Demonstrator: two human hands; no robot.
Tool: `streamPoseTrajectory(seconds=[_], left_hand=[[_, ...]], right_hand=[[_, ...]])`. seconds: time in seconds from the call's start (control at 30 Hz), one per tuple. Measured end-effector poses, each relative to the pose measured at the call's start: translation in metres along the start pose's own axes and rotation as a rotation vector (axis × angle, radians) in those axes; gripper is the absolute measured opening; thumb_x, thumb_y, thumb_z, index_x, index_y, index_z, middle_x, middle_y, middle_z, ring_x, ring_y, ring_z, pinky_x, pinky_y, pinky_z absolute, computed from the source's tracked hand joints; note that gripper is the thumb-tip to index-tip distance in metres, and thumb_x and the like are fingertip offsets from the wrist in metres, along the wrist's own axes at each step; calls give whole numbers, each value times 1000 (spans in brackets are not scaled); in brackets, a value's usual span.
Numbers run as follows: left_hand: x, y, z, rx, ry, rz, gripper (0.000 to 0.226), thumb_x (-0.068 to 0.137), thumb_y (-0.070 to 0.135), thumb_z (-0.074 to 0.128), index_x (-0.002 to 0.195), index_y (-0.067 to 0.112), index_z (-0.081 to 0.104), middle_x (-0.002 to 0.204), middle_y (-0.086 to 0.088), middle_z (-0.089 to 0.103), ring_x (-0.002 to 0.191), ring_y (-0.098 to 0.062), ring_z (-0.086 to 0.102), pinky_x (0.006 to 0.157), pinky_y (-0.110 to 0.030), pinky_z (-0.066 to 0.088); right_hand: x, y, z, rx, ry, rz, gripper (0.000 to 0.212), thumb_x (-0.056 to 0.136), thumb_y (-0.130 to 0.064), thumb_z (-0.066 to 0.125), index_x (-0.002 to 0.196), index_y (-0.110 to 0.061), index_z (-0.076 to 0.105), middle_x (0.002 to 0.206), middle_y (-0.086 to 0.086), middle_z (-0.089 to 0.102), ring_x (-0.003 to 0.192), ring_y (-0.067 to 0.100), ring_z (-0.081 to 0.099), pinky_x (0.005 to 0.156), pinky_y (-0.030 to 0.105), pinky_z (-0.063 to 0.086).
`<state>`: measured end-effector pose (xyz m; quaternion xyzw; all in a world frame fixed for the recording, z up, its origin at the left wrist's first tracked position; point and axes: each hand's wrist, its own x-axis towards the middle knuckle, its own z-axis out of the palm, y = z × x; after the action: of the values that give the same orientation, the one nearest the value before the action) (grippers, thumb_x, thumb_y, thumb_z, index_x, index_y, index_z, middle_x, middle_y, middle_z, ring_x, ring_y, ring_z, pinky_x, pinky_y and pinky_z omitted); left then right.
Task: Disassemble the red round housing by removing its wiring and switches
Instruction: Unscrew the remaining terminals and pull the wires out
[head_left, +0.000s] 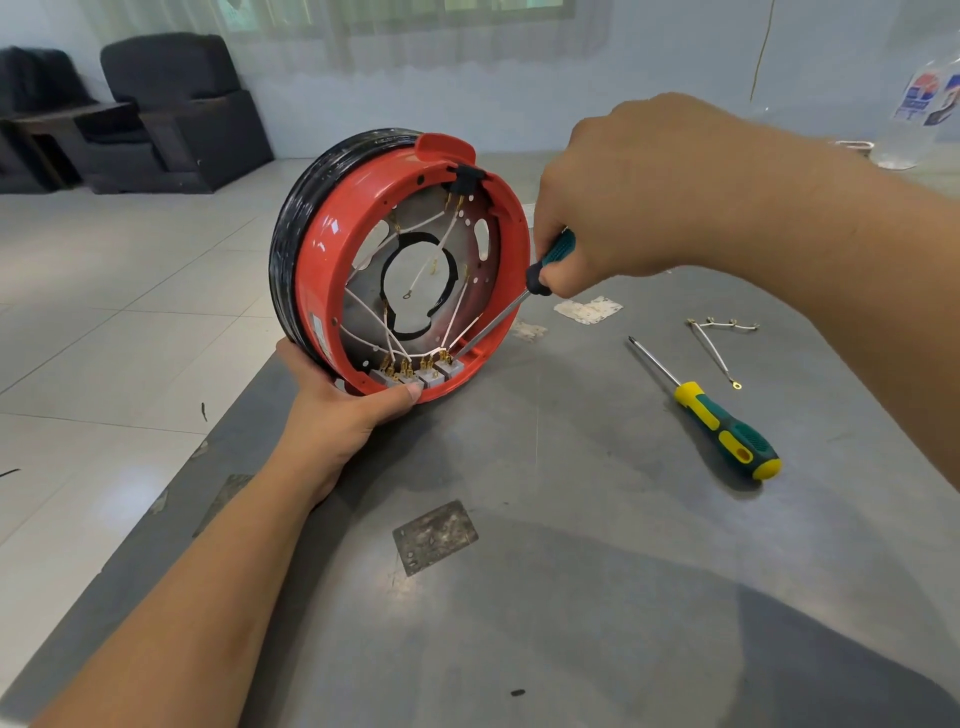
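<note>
Left hand (343, 410) is gripping the housing (400, 270) on edge at its near rim; right hand (618, 208), far right, is clenching the screwdriver (498, 322), shaft slanting down-left into the switches (415, 375).

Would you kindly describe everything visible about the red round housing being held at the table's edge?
The glossy red round plastic housing stands on edge at the grey table's left edge, its open side facing the camera, a black ring behind it. Inside are a silvery metal plate with a central hole, white wires and a row of grey switches at the bottom. The left hand grips its lower rim; the right hand holds a green-handled screwdriver whose tip reaches the switches.
</note>
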<state>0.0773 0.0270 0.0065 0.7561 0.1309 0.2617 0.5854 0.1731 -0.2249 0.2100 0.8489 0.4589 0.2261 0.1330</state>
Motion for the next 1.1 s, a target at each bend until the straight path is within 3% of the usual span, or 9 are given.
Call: streamPoseTrajectory(seconds=[0.07, 0.17, 0.33, 0.5, 0.67, 0.87, 0.97, 1.1], left_hand=[[-1, 1, 0, -29, -10, -11, 94, 66, 20, 99, 124, 45, 29, 125, 17, 56, 110, -5, 66, 91, -37, 62], [-1, 3, 0, -102, -24, -28, 88, 61, 18, 96, 117, 44, 33, 126, 6, 59, 108, -19, 73, 81, -45, 65], [-2, 5, 1, -139, -28, -45, 83, 62, 15, 94, 111, 44, 34, 127, 1, 60, 104, -24, 76, 80, -48, 65], [-3, 6, 2, -138, -19, -45, 82, 62, 14, 92, 110, 44, 33, 125, -1, 60, 101, -22, 76, 78, -46, 66], [-2, 6, 2, -124, -7, -56, 83, 62, 15, 93, 110, 47, 33, 123, 0, 59, 99, -21, 77, 78, -46, 65], [1, 2, 2, -113, 8, -54, 84, 72, 2, 93, 111, 48, 33, 122, 0, 60, 96, -13, 76, 76, -44, 66], [1, 1, 2, -100, 9, -57, 85, 73, 3, 92, 114, 47, 32, 122, 2, 59, 95, -9, 76, 75, -41, 66], [2, 0, 1, -124, 8, -63, 86, 72, 3, 92, 118, 42, 31, 126, -1, 58, 102, -16, 75, 76, -44, 66]], right_hand=[[-7, -3, 6, -27, 22, -5, 26, 84, -55, 61, 82, -33, 75, 65, -2, 41, 58, 25, 46, 51, 24, 24], [-20, -4, 15, -30, 40, 10, 29, 86, -54, 56, 85, -31, 75, 62, -3, 43, 65, 31, 54, 50, 23, 21], [-37, -1, 26, 28, 44, 66, 35, 85, -55, 47, 86, -33, 75, 57, -5, 44, 52, 15, 43, 48, 22, 21], [-48, 0, 38, 79, 65, 78, 50, 83, -60, 33, 95, -37, 75, 62, -6, 55, 58, 18, 49, 48, 22, 19], [-57, 3, 49, 113, 83, 62, 50, 83, -57, 30, 100, -40, 74, 70, -4, 65, 71, 26, 59, 49, 23, 23], [-66, 0, 59, 157, 83, 82, 50, 87, -55, 30, 103, -41, 75, 66, -3, 62, 65, 23, 54, 51, 26, 32], [-71, 0, 64, 169, 90, 103, 50, 88, -57, 30, 102, -41, 75, 67, -4, 60, 62, 24, 52, 50, 25, 29], [-78, -3, 73, 165, 118, 106, 47, 90, -56, 32, 97, -37, 75, 65, -3, 58, 60, 26, 50, 48, 24, 26]])
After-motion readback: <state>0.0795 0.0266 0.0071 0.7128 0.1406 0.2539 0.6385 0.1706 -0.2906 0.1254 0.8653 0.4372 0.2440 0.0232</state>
